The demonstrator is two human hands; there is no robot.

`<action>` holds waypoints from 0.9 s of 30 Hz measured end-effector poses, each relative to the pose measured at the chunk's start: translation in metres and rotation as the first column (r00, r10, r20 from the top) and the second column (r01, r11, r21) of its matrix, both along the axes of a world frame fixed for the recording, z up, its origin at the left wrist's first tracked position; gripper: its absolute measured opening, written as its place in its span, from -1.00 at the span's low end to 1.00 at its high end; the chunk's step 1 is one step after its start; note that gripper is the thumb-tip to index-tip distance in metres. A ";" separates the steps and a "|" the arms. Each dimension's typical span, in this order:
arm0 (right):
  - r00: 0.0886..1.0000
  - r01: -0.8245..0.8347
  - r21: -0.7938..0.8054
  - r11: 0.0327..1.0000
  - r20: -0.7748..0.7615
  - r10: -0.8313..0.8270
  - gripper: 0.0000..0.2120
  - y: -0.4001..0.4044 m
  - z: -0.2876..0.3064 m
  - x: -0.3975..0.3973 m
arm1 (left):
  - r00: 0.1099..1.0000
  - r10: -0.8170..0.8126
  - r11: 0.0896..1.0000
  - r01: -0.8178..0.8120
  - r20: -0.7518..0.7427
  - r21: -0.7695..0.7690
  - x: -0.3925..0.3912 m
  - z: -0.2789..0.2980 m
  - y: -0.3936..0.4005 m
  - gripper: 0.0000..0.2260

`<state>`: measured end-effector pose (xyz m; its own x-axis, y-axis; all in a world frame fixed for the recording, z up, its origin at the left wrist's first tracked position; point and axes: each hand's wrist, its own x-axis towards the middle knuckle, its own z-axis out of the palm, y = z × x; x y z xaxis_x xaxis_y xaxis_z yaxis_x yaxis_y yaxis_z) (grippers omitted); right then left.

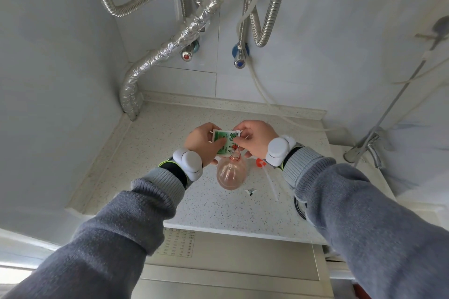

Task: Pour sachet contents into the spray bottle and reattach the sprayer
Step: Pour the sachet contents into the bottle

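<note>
Sachet (226, 142) lower edge hides bottle (230, 172) mouth.

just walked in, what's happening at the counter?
A person holds a green sachet with both hands, the left hand and right hand each pinching a side, right above the open neck of a clear spray bottle standing on the speckled counter. The sprayer, orange-topped with its dip tube, lies on the counter to the bottle's right, not yet reattached. Whether anything is pouring out can't be told from here.
</note>
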<state>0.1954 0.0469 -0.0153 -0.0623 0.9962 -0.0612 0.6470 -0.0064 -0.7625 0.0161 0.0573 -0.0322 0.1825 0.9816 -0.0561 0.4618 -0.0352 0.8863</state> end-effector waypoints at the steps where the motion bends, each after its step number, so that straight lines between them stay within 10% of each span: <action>1: 1.000 -0.001 0.004 1.000 -0.003 0.001 -0.81 0.000 0.000 0.000 | 1.000 -0.004 1.000 0.004 -0.008 0.006 0.000 0.000 0.000 -0.89; 27: 0.991 -0.049 0.086 0.995 0.128 0.037 -0.88 -0.010 0.006 0.001 | 0.957 -0.088 0.970 0.146 -0.276 0.196 0.006 0.020 -0.003 -0.94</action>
<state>0.1967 0.0371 -0.0088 -0.1025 0.9946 0.0169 0.7363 0.0873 -0.6710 0.0223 0.0546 -0.0119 0.3038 0.9485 0.0894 0.6591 -0.2770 0.6992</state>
